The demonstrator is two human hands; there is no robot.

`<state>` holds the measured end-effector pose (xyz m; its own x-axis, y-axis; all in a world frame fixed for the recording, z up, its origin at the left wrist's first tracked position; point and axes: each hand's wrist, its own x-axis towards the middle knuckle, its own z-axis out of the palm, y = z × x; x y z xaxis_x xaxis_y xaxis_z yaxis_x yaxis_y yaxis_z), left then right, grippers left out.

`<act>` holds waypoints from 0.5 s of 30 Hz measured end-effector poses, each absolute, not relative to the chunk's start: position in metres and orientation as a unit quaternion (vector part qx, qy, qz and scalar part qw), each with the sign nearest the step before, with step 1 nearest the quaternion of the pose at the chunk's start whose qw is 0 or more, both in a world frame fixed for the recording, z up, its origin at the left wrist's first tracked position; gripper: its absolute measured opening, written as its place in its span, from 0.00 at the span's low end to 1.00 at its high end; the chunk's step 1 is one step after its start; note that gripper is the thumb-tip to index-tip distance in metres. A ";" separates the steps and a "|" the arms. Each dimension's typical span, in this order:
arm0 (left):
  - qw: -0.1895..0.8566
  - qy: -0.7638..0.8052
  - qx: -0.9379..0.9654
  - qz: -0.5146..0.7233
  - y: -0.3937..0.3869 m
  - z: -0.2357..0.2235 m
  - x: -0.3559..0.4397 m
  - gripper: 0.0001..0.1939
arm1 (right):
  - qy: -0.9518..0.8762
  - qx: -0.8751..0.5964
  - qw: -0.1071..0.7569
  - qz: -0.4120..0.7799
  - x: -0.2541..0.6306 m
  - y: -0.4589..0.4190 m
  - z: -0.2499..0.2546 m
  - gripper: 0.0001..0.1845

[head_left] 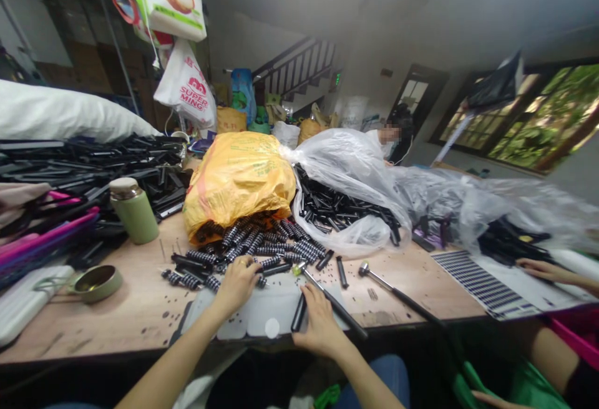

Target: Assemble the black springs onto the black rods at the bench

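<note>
My left hand [238, 281] is at the front of a pile of black-and-white ridged rods [299, 249]. Its fingers curl down over one ridged rod, whose tip shows beside them. Near the bench's front edge, my right hand [321, 322] is closed around a smooth black tube [298, 314]. Just beyond that hand lies a hammer [344, 315] with a yellowish head and a dark handle. A pale translucent mat [266, 315] is under both hands. Two short black tubes [343, 272] rest to the right of the pile.
An orange-yellow sack [243, 175] spills ridged rods; a clear plastic bag [355, 159] holds black parts. Another hammer [397, 293] points toward the right. At left stand a green thermos [134, 212] and a cup [98, 284]. A co-worker's hand [545, 270] is beside a checkered sheet [486, 284].
</note>
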<state>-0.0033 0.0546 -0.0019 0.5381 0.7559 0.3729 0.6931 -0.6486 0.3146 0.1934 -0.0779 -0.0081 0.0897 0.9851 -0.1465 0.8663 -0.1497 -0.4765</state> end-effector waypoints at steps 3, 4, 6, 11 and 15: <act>0.036 0.414 0.887 0.201 0.072 0.002 0.010 0.12 | -0.633 -0.733 0.142 0.205 0.193 -0.077 -0.015 0.51; 0.032 0.414 0.891 0.181 0.075 0.003 0.019 0.12 | -0.633 -0.733 0.149 0.198 0.193 -0.076 -0.018 0.51; 0.034 0.411 0.899 0.146 0.082 0.001 0.039 0.11 | -0.634 -0.731 0.164 0.192 0.194 -0.075 -0.023 0.51; 0.069 0.386 0.913 0.114 0.106 -0.008 0.074 0.06 | -0.628 -0.721 0.203 0.210 0.198 -0.077 -0.032 0.55; 0.092 0.348 0.924 0.126 0.115 -0.003 0.068 0.10 | -0.622 -0.718 0.225 0.218 0.199 -0.076 -0.031 0.54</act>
